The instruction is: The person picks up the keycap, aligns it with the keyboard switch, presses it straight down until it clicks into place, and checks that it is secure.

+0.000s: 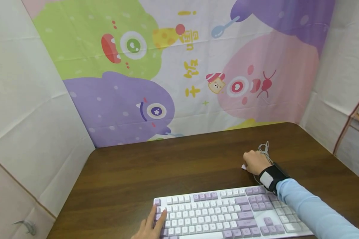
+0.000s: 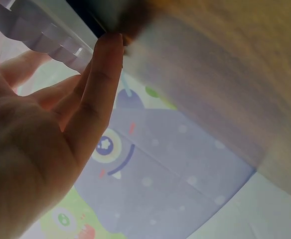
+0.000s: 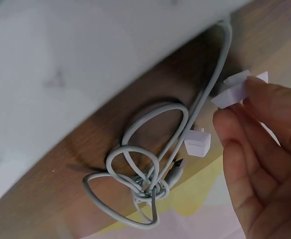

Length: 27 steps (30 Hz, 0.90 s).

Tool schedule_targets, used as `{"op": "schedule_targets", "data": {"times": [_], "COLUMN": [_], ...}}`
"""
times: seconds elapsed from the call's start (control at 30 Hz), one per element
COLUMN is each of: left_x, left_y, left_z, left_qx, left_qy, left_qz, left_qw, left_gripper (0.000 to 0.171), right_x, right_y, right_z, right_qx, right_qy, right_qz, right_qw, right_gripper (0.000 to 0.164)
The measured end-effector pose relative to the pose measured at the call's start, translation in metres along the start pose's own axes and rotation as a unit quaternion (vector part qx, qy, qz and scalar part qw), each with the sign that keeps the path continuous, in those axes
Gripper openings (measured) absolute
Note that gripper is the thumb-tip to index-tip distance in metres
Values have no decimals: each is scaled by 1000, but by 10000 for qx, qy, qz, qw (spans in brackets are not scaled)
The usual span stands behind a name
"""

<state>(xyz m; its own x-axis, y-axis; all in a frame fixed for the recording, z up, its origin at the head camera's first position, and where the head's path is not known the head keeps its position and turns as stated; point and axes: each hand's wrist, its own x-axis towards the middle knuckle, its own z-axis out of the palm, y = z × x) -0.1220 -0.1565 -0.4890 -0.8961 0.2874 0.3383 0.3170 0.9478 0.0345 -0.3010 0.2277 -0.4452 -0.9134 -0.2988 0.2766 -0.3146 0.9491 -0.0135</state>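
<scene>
A white and lilac keyboard (image 1: 203,212) lies at the front of the brown table. My left hand (image 1: 151,224) rests at its left end, fingers fairly straight, touching the edge and leftmost keys. In the left wrist view, one finger (image 2: 103,74) of that hand reaches the keyboard's dark lower edge. Beyond the keyboard's upper right, my right hand (image 1: 255,162) pinches a small pale keycap (image 3: 231,94) between thumb and fingers; whether it is one piece or more I cannot tell. Another lilac keycap (image 3: 197,143) lies beside a bundled grey cable (image 3: 148,189).
The cable, with a plug (image 3: 175,172) in its bundle, runs back toward the keyboard near my right wrist. Brown tabletop (image 1: 122,176) extends behind the keyboard to a cartoon-printed cloth (image 1: 194,113). Pale cloth walls (image 1: 39,99) stand at both sides.
</scene>
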Motion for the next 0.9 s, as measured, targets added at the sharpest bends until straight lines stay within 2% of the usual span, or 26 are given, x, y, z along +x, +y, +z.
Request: {"op": "schedule_targets", "data": {"times": [0.1,0.27,0.47,0.7,0.77,0.9], "left_x": [0,1,2,1,1,0], "left_y": [0,0,0,0,0,1], "left_z": [-2,-4,-6,-5,-4,-3], "left_qx": [-30,-67,-149,-142,-105,-92], "left_qy": [-217,-301,-545,-364,-298,-192], "left_qz": [-21,-52,-114,-99,-98,-126], "left_qw": [9998,9995,9983,9992,9995,9997], "left_gripper": [89,90,93,90,90,90], "right_x": [0,-3,-6,-13,-14,-15], "right_y": [0,-1,-2,2,3,6], "right_z": [-1,-4,-8,-11,-11,-11], "right_qx": [188,499,728,449,625,1031], "right_qy": [-252,-624,-809,-816,-838,-965], "right_qz": [-56,-125,-407,-897,-857,-448], "right_qw": [9995,9967,9932,9916,9908,9890], "right_gripper": [13,16,15,22,23,20]}}
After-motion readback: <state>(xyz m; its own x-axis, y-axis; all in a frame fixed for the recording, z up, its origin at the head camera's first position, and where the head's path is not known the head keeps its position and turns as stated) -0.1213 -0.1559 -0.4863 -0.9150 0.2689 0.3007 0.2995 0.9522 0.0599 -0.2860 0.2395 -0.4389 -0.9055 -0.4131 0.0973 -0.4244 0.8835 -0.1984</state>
